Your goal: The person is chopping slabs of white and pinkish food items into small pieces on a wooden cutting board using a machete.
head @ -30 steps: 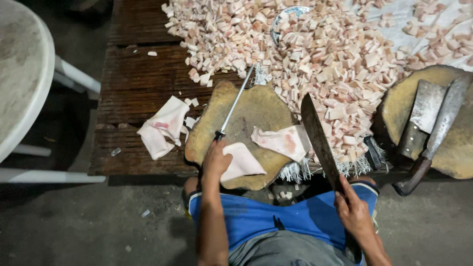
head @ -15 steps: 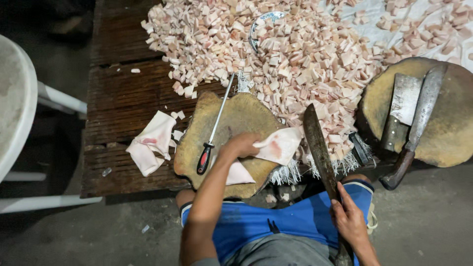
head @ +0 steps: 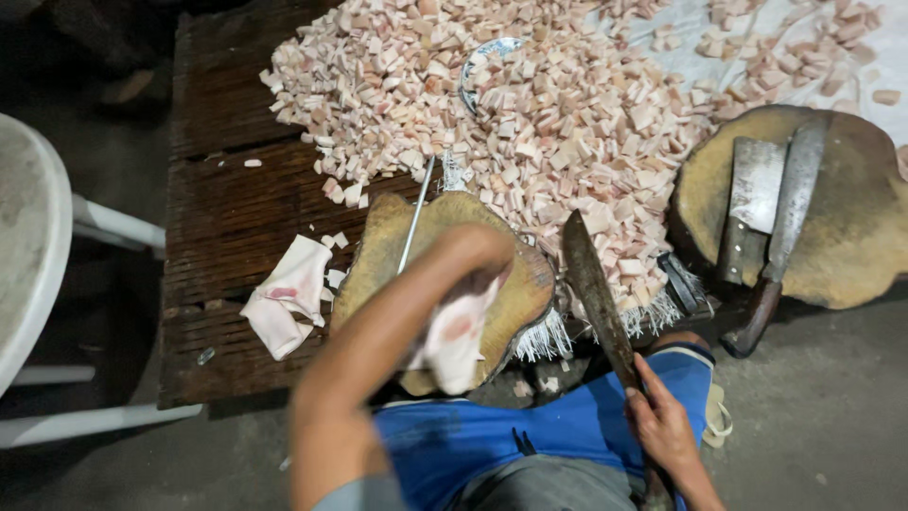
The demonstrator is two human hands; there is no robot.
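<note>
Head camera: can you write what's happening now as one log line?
left hand: lifting pale meat slab over round chopping block | right hand: gripping long knife, blade resting | diced meat pile behind

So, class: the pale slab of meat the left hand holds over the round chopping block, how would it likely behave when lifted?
The slab of meat probably flops: it droops from the left hand over the chopping block. It looks wet and fatty, so likely slippery. It seems soft rather than brittle, judging by the cleanly cut cubes piled nearby.
</note>
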